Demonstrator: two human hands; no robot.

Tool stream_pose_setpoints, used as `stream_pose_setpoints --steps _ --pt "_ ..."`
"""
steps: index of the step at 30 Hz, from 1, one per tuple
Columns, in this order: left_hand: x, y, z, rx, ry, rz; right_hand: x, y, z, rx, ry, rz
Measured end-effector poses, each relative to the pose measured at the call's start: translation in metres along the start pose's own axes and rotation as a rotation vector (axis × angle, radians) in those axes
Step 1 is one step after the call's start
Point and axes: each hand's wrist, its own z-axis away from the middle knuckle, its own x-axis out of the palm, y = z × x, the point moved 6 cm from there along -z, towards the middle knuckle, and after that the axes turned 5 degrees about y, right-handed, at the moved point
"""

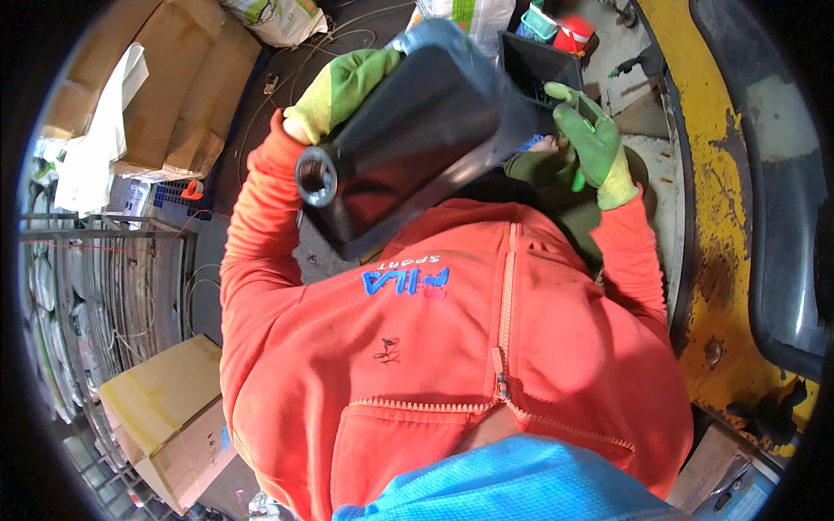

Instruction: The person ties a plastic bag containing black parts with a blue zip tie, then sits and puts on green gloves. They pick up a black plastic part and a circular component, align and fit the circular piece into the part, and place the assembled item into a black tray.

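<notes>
A large dark plastic canister [417,139] is held tilted in front of my chest, its open round neck [314,178] pointing toward me at the lower left. My left hand [343,82], in a green and yellow glove, grips the canister's upper side. My right hand [591,143], in a green glove, is closed on the rim of a black square funnel [534,65] just beyond the canister's far end. What lies under the funnel is hidden by the canister and my orange hoodie.
Flattened cardboard boxes [174,87] lie at the upper left, another box [165,417] at the lower left beside a wire rack [87,286]. A worn yellow machine body [721,217] runs down the right. White sacks [278,17] and a red container [573,35] sit at the top.
</notes>
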Motion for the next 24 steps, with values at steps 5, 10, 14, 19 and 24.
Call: stream_pose_setpoints --steps 5,10,14,19,24 --pt "0.049 -0.044 0.045 -0.036 -0.332 -0.25 0.023 0.016 0.068 -0.801 -0.199 0.583" --pt "0.065 -0.073 0.062 -0.33 -0.182 -0.04 0.031 0.044 0.096 -0.737 -0.274 0.605" --pt "0.066 -0.058 0.059 -0.166 -0.223 -0.152 0.033 0.048 0.087 -0.797 -0.187 0.707" --pt "0.076 -0.045 0.051 -0.149 -0.294 -0.204 0.043 0.042 0.051 -0.946 0.005 0.73" --pt "0.096 -0.007 0.037 0.134 -0.479 -0.375 0.071 0.034 -0.03 -0.475 -0.282 0.898"
